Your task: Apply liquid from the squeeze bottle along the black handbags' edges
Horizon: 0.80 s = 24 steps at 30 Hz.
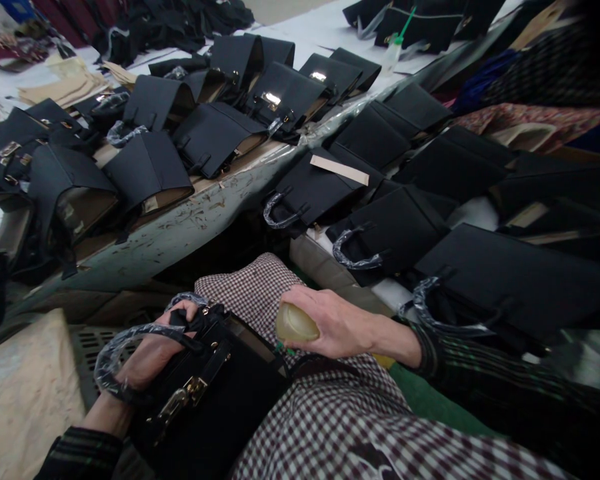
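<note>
While the person sits with a black bag (207, 400) tilted across the lap, both hands are held above it. The left hand (153, 353) has its grip closed around the bag's handle (125, 353), and this handle is wrapped in clear plastic film. The fingers of this hand curl near the top edge of the bag, beside a small black strap. A gold clasp (180, 400) sits on the front of the bag, and the bag lies on a checked cloth (330, 427) in brown and white.

The right hand (330, 327) is clamped on a squeeze bottle (297, 322) of pale yellow plastic. A small green tip (280, 347) shows just beside the upper edge of the bag, but I cannot tell if it touches the bag.

In front of the person is a worktop (180, 227) with a scratched, pale green edge, and many black bags (150, 170) stand on it in rows. More black bags (387, 233) lie to the right, and their handles have the same film. One of them carries a strip of tan paper (339, 170) on its side. Farther away, a second bottle (393, 53) with a green nozzle stands among the bags.
</note>
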{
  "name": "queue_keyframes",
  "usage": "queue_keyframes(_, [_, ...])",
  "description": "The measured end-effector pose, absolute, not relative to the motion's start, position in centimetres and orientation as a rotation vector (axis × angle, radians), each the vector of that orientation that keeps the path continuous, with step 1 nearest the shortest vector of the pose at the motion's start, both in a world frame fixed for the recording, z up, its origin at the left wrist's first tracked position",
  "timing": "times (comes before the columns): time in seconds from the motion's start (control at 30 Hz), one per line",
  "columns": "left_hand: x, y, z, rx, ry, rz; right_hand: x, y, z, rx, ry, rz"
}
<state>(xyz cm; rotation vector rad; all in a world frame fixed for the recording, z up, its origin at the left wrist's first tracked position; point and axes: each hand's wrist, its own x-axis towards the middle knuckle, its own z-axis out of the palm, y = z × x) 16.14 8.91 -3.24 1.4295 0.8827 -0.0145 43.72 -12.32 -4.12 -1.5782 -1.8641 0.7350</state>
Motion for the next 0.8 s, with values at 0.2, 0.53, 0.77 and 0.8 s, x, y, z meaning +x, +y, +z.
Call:
queue_keyframes(0.2, [15.6, 9.2, -3.8, 1.441, 0.864, -0.014, 44.0, -12.2, -3.6, -1.675, -1.629, 0.703])
queue_keyframes(0.53, [15.5, 8.7, -3.6, 1.45, 0.884, -0.018, 43.9, -12.9, -4.7, -1.685, -1.627, 0.793])
queue_keyframes(0.77, [15.8, 8.8, -3.1, 1.644, 0.933, -0.045, 44.1, -13.2, -4.9, -1.715, -1.64, 0.843])
queue_keyframes(0.8, [15.8, 8.8, -3.1, 1.637, 0.939, -0.036, 44.1, -13.3, -4.9, -1.724, -1.629, 0.841])
